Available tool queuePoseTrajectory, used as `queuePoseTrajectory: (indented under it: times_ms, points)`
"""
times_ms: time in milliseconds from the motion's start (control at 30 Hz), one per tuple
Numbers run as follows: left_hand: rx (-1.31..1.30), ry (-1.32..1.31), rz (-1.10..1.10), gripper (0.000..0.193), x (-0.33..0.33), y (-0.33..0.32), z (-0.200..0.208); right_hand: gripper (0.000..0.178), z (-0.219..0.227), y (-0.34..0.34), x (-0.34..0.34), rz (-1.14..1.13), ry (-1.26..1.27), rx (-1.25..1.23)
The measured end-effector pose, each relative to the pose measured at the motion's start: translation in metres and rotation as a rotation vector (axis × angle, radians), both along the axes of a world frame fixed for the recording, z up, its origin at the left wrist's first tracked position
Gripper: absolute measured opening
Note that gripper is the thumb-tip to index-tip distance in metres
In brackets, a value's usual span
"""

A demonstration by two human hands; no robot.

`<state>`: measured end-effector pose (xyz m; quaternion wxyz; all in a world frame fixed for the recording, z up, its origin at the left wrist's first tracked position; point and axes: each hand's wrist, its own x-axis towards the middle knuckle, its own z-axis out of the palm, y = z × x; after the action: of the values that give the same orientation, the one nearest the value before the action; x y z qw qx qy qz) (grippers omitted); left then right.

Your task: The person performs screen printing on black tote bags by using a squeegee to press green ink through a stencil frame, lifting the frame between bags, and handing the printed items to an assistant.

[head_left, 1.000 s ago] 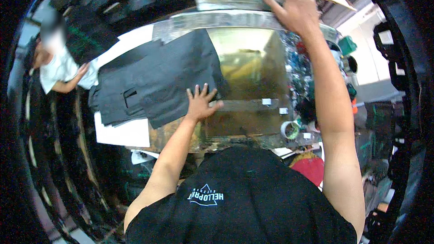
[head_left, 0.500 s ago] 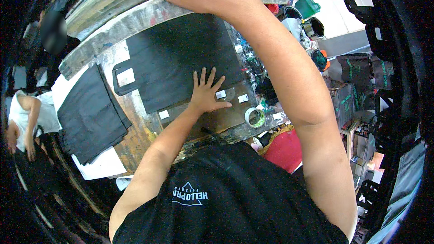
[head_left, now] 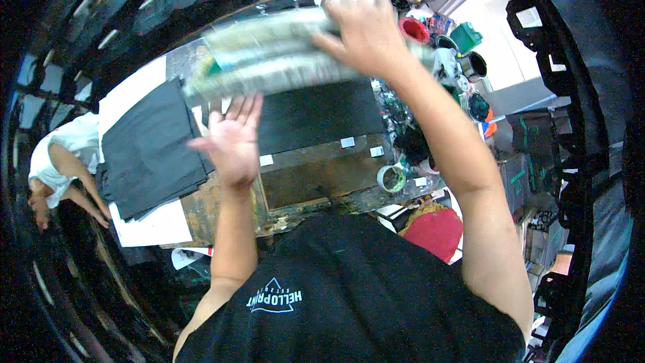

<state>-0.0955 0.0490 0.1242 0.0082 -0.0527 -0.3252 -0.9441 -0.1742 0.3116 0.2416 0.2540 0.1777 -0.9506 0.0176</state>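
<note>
A screen-printing frame [head_left: 282, 75] with pale, paint-stained bars is blurred by motion, tilted above the far part of a black fabric bag [head_left: 319, 117]. My right hand [head_left: 368, 35] grips the frame toward its right end, thumb along the bar; its fingertips are smeared. At the frame's near left edge, my left hand [head_left: 235, 138] is palm up with fingers spread, holding nothing. Beneath the bag lies a brown board [head_left: 302, 183] with small white tabs [head_left: 347, 142] along the bag's near edge. The bag's far part is hidden by the frame.
A stack of black bags [head_left: 153, 151] lies left on white sheets [head_left: 158, 225]. A tape roll [head_left: 381, 180] is right of the board. Paint cans [head_left: 474, 65] and a green jug [head_left: 465, 37] stand far right. A person in white [head_left: 70, 144] bends at the left.
The frame has swung down nearer the bag, with my right hand on it. My left hand has lifted off the bag, moved left and turned palm up. The view has shifted.
</note>
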Motion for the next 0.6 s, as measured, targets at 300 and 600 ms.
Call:
queuePoseTrajectory:
  times_ms: [300,600]
  points:
    - [-0.057,-0.747,-0.220,0.122,0.099,-0.047,-0.122,0.064,-0.139,-0.006,0.060,0.000,-0.633,0.081]
    - [-0.146,-0.825,-0.199,0.115,0.095,-0.036,-0.143,0.066,-0.196,-0.021,0.104,-0.009,-0.461,0.161]
